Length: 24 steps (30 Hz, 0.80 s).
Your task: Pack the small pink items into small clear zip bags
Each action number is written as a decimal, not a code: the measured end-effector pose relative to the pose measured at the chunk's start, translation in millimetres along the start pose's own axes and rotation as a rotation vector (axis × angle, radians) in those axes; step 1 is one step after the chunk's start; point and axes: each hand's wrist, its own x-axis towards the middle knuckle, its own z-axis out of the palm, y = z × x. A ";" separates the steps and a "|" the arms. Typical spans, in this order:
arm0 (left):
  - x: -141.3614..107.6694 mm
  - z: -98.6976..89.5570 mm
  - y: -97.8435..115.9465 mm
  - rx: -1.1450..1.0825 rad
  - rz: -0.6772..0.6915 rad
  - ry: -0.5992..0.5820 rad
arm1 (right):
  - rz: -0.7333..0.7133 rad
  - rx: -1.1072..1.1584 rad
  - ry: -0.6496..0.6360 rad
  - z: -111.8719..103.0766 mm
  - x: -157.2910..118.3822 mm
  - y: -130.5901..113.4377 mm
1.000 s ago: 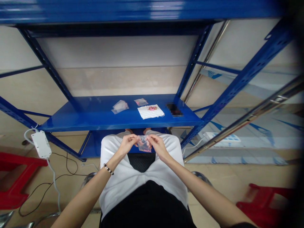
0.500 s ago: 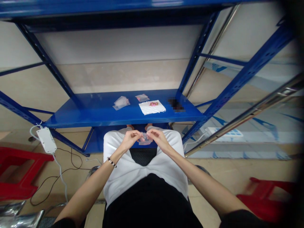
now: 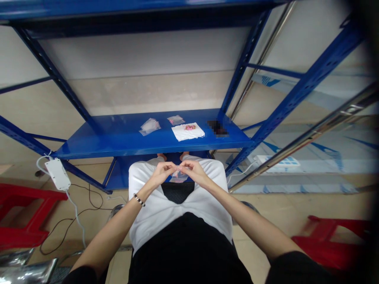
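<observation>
Above my lap, a small clear plastic bag (image 3: 179,177) hangs between both hands, with something pinkish inside. My left hand (image 3: 164,172) pinches its top edge on the left, and my right hand (image 3: 192,171) pinches the same edge on the right, the fingertips nearly touching. On the blue shelf (image 3: 118,138) in front lies a white cloth (image 3: 180,135) with a small heap of pink and gold pieces (image 3: 190,127) on it. Behind the cloth is a clear bag with pink pieces (image 3: 175,120). A stack of clear bags (image 3: 149,126) rests to the left.
A dark, pixelated object (image 3: 218,128) lies at the shelf's right. A white power strip (image 3: 58,174) hangs by the left post, with cables on the floor. Red stools (image 3: 23,215) stand at both sides, and a metal rail (image 3: 296,146) slants across the right.
My hands have drawn closer together at the bag's top edge, and the bag now hangs slightly lower beneath my fingers. The view has shifted slightly.
</observation>
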 end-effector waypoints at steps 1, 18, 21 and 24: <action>0.0 0.2 0.8 -0.008 0.003 0.010 | 0.004 -0.004 -0.002 -0.9 0.5 -0.3; 5.4 -3.8 -1.5 0.011 0.061 0.090 | 0.011 -0.037 -0.001 -18.9 5.8 5.1; 4.6 -4.5 -7.2 0.046 0.040 0.071 | 0.017 -0.023 -0.031 -17.7 3.8 8.4; 2.5 -4.3 -10.3 0.070 0.037 0.087 | 0.024 -0.042 -0.049 -14.7 1.8 10.3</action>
